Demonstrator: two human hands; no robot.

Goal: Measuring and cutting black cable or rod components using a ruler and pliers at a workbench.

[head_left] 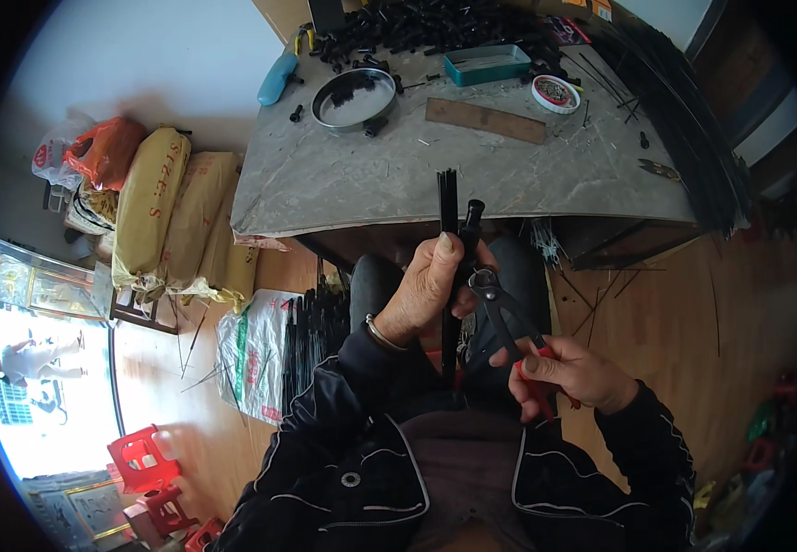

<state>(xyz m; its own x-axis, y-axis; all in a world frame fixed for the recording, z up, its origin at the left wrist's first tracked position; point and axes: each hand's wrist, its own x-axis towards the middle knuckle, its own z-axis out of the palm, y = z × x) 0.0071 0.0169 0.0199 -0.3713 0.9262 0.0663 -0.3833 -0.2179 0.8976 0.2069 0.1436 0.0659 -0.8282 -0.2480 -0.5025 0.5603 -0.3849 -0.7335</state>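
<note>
My left hand (pixel 428 281) is closed around a black umbrella frame (pixel 447 204), held upright over my lap. Its thin ribs are bunched together at the top, and a black shaft with a rounded end (pixel 475 213) rises beside them. In my right hand (pixel 560 370) is a pair of end-cutting pincers (pixel 502 320) with red handles. The handles are spread apart within my fingers. The pincers' round jaws lie close to my left fingertips, against or just beside the frame; whether they grip anything cannot be made out.
On the grey table (pixel 343 189) are a heap of black parts (pixel 454 28), a round tray (pixel 354 97), a green box (pixel 486 66), a small dish (pixel 555 94) and a flat wooden strip (pixel 485 120). Long black rods (pixel 684 129) hang over its right side. Stuffed sacks (pixel 173 207) stand left.
</note>
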